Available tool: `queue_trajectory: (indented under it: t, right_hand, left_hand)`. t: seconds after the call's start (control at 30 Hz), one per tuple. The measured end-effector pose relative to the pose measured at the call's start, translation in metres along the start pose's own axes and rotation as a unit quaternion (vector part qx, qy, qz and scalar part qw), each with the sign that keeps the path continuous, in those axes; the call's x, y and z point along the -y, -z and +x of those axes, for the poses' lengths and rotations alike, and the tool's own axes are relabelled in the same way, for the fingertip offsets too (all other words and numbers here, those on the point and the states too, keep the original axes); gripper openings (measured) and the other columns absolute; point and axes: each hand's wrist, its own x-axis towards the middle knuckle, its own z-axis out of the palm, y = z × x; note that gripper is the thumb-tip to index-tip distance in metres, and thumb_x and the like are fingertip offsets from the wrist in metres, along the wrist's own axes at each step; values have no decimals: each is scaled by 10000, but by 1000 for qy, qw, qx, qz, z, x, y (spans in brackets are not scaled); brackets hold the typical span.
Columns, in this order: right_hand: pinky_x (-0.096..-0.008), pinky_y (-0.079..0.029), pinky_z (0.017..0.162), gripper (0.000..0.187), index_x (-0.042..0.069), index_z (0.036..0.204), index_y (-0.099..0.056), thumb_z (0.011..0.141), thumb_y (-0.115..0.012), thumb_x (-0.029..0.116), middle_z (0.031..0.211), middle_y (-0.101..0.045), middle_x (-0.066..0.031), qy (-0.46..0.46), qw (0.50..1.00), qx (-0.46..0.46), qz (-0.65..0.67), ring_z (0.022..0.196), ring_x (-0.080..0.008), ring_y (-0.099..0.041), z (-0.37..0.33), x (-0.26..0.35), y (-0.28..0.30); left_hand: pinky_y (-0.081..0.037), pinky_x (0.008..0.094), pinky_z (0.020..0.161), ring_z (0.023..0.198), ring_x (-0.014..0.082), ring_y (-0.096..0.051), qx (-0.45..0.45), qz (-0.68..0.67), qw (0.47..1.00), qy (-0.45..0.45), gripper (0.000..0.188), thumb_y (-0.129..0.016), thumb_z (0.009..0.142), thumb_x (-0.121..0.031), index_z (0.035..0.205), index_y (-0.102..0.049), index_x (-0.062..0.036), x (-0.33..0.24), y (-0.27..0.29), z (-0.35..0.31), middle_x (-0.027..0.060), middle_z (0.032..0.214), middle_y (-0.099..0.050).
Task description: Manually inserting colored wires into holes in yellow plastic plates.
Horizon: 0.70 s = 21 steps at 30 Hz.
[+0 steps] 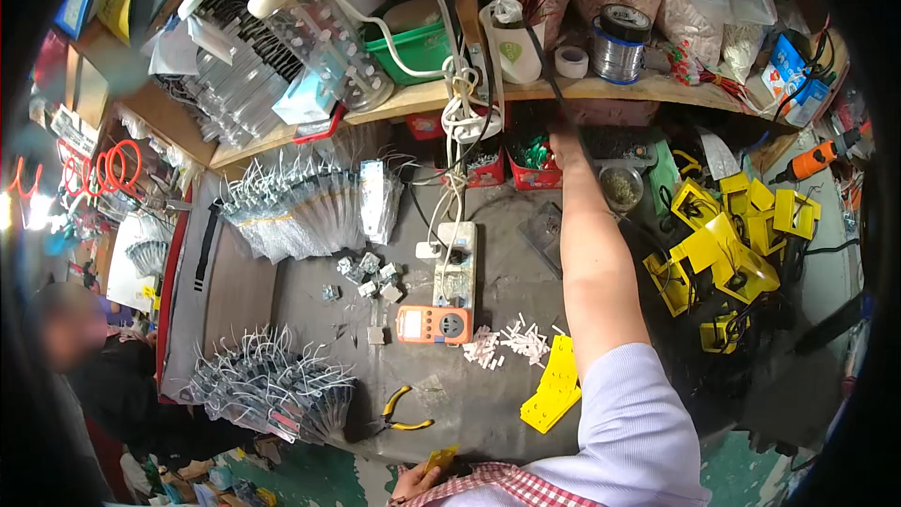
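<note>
Pinched in the left hand is a small yellow piece, held low at the bench's near edge; the right hand reaches under the shelf at the bench's far edge, by a red bin with green parts in it, and its fingers are too hidden to tell whether they grasp anything. With the arm stretched so far, the likeliest slip is a knuckle or wrist catching the bin's rim and spilling the green parts, since the reach is cramped. Overlapping yellow plates lie toward the near edge, just beside the right sleeve; a low elbow coming back could push them askew or scatter the loose white tubes near them. White cables hang left of that arm, so a sideways swing might snag them. The left hand's piece, at the very edge, could drop floorward if that pinch loosens.
</note>
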Motion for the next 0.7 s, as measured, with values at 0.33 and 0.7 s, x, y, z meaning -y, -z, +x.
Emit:
queue_trajectory:
  t: [0.33,0.7]
  right_hand:
    - [-384,-396,952,497,45,1195,-518,737,-616,211,1241,-496,-194,34,916,77,-393,1152,-314,-475,24,11,-6]
    - [-376,-432,921,364,122,1135,-598,787,-511,184,1244,-527,-106,-175,866,195,-427,1162,-264,-497,-1,44,-25]
  left_hand:
    - [-390,246,886,973,108,-530,20,-50,997,-55,345,-523,920,-218,1205,-522,-24,48,16,26,29,1040,-611]
    - [-433,394,915,1096,265,-503,-13,-256,966,19,370,-541,889,-203,1212,-487,-32,-14,-6,6,123,1184,-541]
